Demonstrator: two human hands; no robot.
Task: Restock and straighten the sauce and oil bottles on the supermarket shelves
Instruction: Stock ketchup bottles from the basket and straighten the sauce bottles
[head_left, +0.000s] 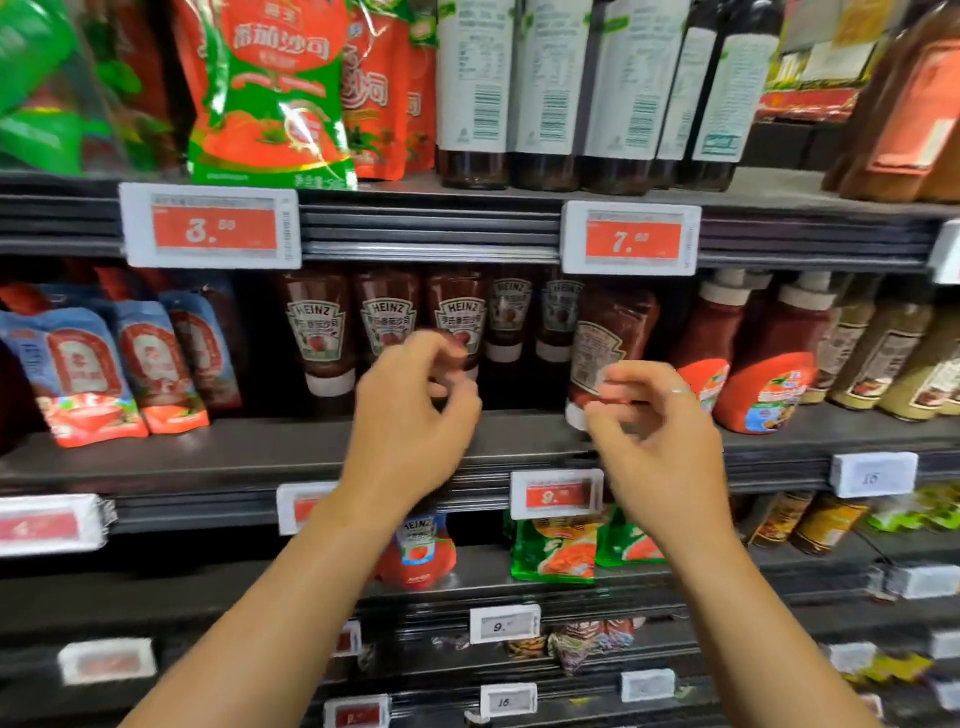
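1. The Heinz ketchup bottles (319, 332) stand cap-down in a row on the middle shelf (260, 452), labels to the front.
2. One ketchup bottle (605, 353) stands nearer the shelf edge, tilted, with its back label outward.
3. The right hand (660, 436) is just in front of this bottle; its fingers (631, 375) are curled, but whether they touch it cannot be told.
4. The left hand (410, 410) hovers before the row, fingers (441, 345) loosely curled, holding nothing.
5. Red price tags (210, 228) hang on the shelf above.
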